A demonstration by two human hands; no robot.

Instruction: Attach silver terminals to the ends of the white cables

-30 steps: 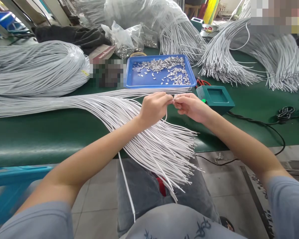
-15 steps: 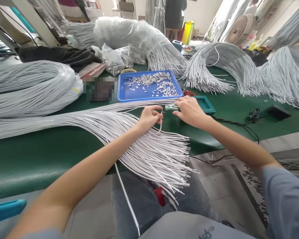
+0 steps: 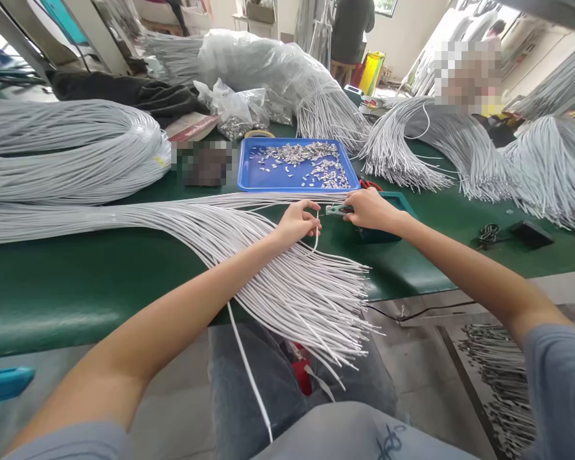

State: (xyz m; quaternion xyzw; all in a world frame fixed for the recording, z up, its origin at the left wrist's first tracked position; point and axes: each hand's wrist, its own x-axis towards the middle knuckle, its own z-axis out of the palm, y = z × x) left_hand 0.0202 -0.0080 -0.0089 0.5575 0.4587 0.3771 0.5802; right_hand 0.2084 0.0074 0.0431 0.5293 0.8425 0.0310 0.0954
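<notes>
My left hand [image 3: 297, 222] is closed in a pinch around the end of one white cable [image 3: 317, 241], which bends down from the fingertips. It sits over the top of a fanned bundle of white cables [image 3: 287, 287] that spreads across the table edge towards my lap. Just to the right, my right hand [image 3: 370, 209] is closed on a small pale-green plier-like tool [image 3: 338, 209], whose front end points left at the cable end. A narrow gap separates tool and left fingertips. Behind the right hand stands a teal box [image 3: 402, 203], partly covered by it.
A blue tray [image 3: 268, 185] of small metal pieces lies beyond my hands, with red-handled pliers [image 3: 371, 185] beside it. Thick grey cable bundles [image 3: 76, 153] lie left and others [image 3: 402, 147] at the back right. A black adapter [image 3: 531, 233] rests at right.
My right hand has closed round the green tool, where its fingers were more spread before. The left hand keeps its pinch on the cable. The camera view has shifted slightly.
</notes>
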